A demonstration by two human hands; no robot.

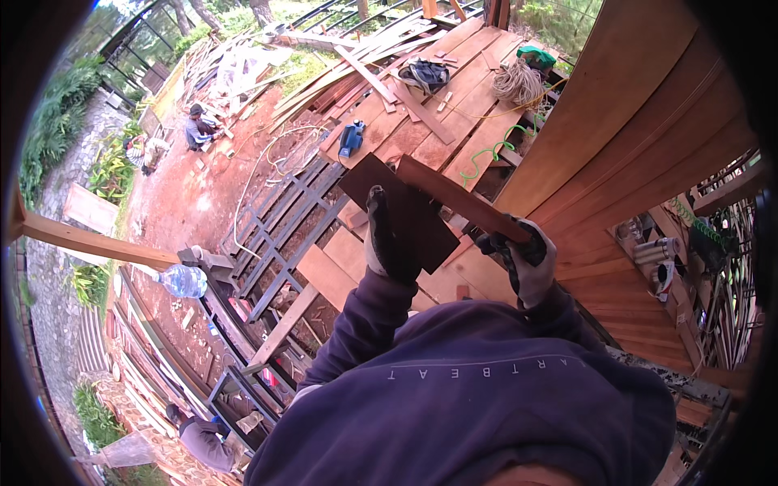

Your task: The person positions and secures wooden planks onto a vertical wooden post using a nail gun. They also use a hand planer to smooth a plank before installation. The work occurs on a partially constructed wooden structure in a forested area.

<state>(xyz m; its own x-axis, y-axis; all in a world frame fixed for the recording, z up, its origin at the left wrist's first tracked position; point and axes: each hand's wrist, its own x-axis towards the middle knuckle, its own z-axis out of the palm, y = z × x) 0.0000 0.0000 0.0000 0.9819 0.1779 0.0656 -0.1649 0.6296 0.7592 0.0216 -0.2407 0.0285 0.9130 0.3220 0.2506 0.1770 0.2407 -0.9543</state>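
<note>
My left hand, in a dark work glove, grips a flat dark brown board from beneath, held out in front of my chest. My right hand, in a grey and black glove, is closed around the near end of a narrower reddish wooden plank that lies across the top of the dark board and points away to the upper left. Both pieces hang in the air above a raised wooden deck. My dark blue sweater fills the lower frame.
A slanted wooden plank wall rises on the right. On the deck lie a blue power tool, coiled rope and a green cord. An open metal frame drops to red soil, where several people work.
</note>
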